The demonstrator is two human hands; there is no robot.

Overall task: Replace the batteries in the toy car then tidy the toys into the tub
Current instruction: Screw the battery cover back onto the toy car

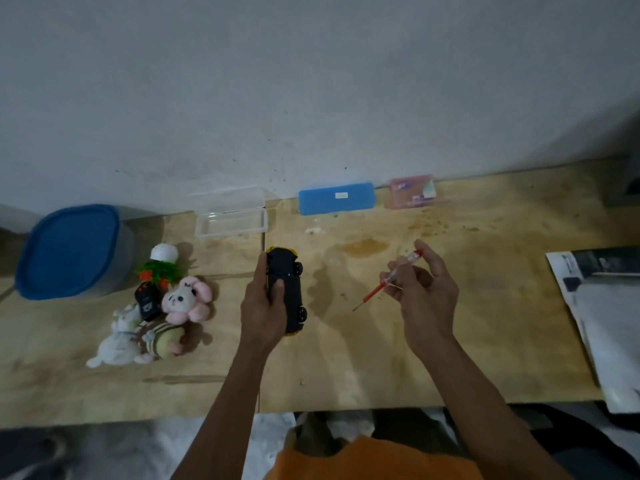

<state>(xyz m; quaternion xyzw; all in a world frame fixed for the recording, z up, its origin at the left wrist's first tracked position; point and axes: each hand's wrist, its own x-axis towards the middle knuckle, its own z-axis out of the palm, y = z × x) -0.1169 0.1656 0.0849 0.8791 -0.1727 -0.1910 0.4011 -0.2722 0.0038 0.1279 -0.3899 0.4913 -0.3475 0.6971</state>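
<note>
Far left on the wooden surface [346,368] sits the tub [74,251], blue lid on it, pushed back close to the wall. Just right of it there's a little heap of toys: a small fake plant [160,268] with a white pot lying on its side, a black remote-looking thing [147,301] below that, a pink bunny plush [187,300], a white plush [116,342] and a striped plush [164,341], all bunched up and touching each other.

Behind them, by the wall, is a clear plastic case [230,216] standing open.

Middle of the shot: the left hand [264,306] is wrapped around the toy car [287,292], which is flipped belly-up so you see the black underside and wheels, with a bit of yellow body peeking out at the ends. Can't tell if it's resting on the surface or lifted slightly.

Further back is a closed blue case [336,198], and next to it a pinkish clear box [412,192] with small bits inside, too blurry to identify.

The right hand [420,289] is pinching a red-and-clear screwdriver [388,282], tip angled down-left toward the car but well apart from it.

Far right edge, a black-and-white printed sheet [602,317] hangs off the surface.
</note>
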